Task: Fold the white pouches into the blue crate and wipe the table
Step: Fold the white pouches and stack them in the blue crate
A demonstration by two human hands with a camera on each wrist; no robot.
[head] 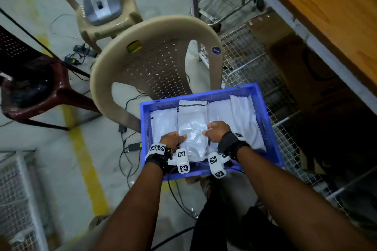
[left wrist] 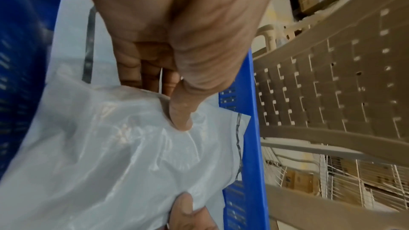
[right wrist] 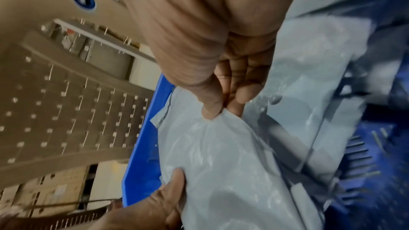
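At 5 o'clock of the chair (head: 155, 51), inside the crate (head: 271, 128), left hand (head: 170, 140) and right hand (head: 219, 131) pinch one pouch (head: 191, 128); lower evenly, press flat between neighbours.

White pouches (head: 191, 128) (seemingly folded) fill blue crate (head: 267, 124).

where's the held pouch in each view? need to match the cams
Head: pouch low centre, in the crate, between left hand and right hand.
Left wrist: pouch fills lower left, thumb pinching it.
Right wrist: pouch lower centre, pinched at its top edge.
Shared landmark: beige chair, right in left wrist, left in right wrist.
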